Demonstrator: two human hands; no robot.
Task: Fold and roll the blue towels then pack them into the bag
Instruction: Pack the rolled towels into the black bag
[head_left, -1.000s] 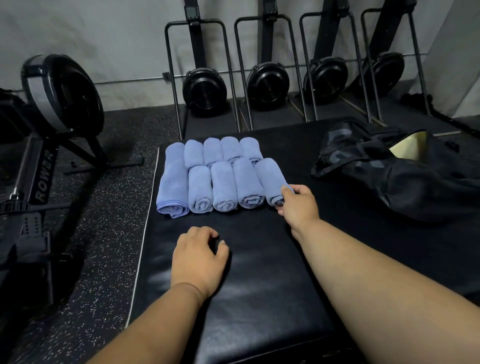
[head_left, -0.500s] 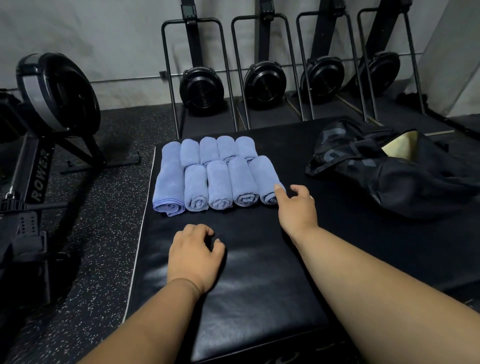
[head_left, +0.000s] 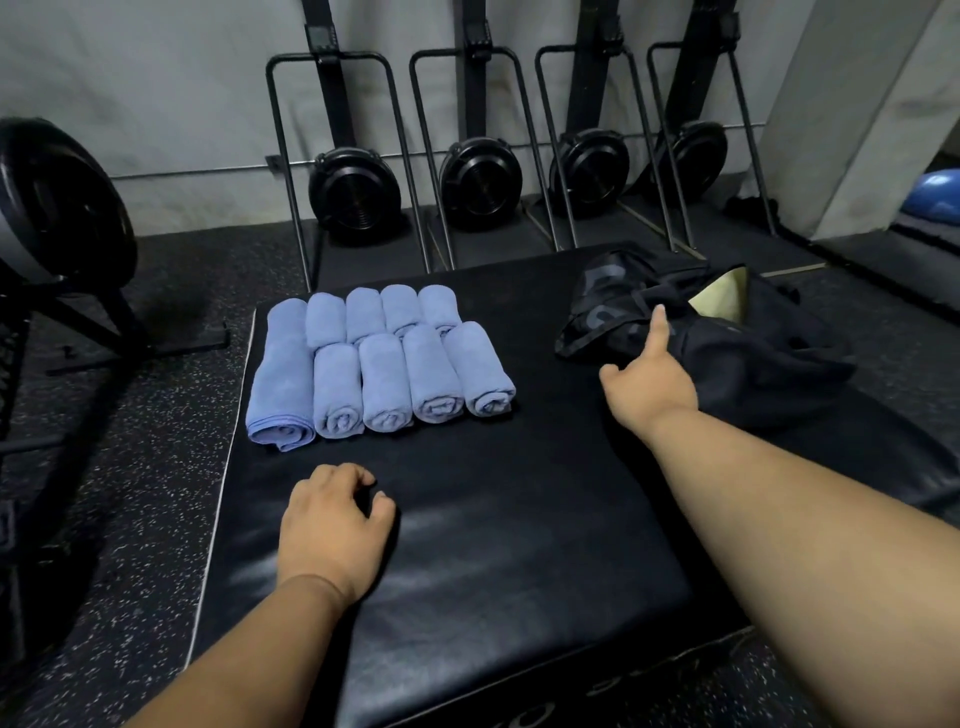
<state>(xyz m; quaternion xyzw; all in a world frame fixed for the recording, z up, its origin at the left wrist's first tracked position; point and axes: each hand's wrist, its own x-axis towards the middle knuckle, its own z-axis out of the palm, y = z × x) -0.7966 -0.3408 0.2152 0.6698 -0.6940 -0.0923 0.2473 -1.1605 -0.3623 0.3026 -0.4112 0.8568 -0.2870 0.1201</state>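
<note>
Head view: we find nine rolled blue towels (head_left: 382, 364) at the pad's (head_left: 519, 545) far left, bare room right of them. Our right hand (head_left: 649, 384), fingers spread, holding nothing, reaches the black bag (head_left: 737, 358). Left hand (head_left: 332, 535) rests loosely curled, near edge. Rowers (head_left: 353, 192) line the far wall.

Rolled blue towels (head_left: 384, 364) are lying in two rows on the black padded surface (head_left: 519, 545).
The right hand (head_left: 649, 379) is extending open toward the black bag (head_left: 727, 353); the left hand (head_left: 332, 530) is resting loosely curled, holding nothing.
</note>
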